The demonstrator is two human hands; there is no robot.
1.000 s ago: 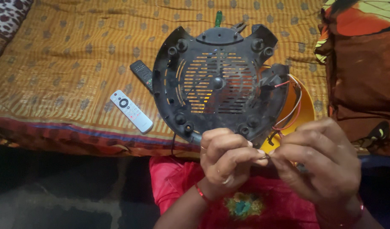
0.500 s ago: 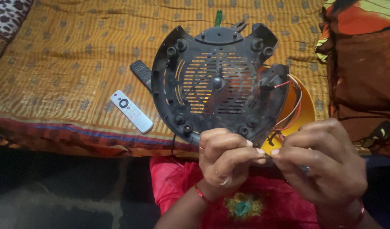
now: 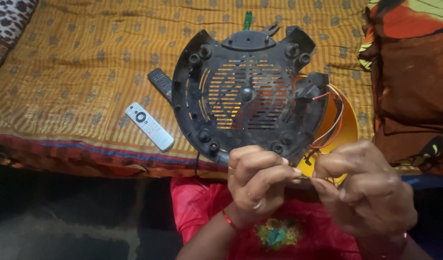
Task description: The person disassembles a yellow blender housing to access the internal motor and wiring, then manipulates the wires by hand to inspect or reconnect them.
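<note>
A: Bed [image 3: 77, 72] is the work surface: orange-gold patterned cover, striped edge along the front. Leopard-print cushion [image 3: 7, 24] at far left, brown and orange cushion [image 3: 414, 82] at right.

B: Main part?

A: Black round plastic housing [image 3: 248, 91] lies flat on the bed, centre frame, inner side up. Slotted grille in the middle, screw posts around the rim. An orange-yellow part [image 3: 349, 125] shows from under its right edge.

B: Wiring?

A: Red and white wires [image 3: 330, 127] come off the housing's right side, loop down over the orange-yellow part and run toward the hands.

B: Hands?

A: Both are low in the frame, just in front of the housing's near edge. Left hand [image 3: 257, 180] has its fingers curled in and pressed together, thumb and forefinger pinching a thin wire end [image 3: 305, 177]. Right hand [image 3: 366, 190] meets it from the other side, thumb and forefinger pinched on the same wire end. Fingertips of the two hands nearly touch. Wire detail is too small to resolve.

B: Other stuff?

A: White remote [image 3: 149, 126] on the bed, left of the housing, apart from it. Black remote [image 3: 161, 83] partly tucked under the housing's left rim. Green-handled tool [image 3: 248, 19] beyond the housing's far edge, mostly hidden. Pink garment [image 3: 202, 207] below the hands.
</note>
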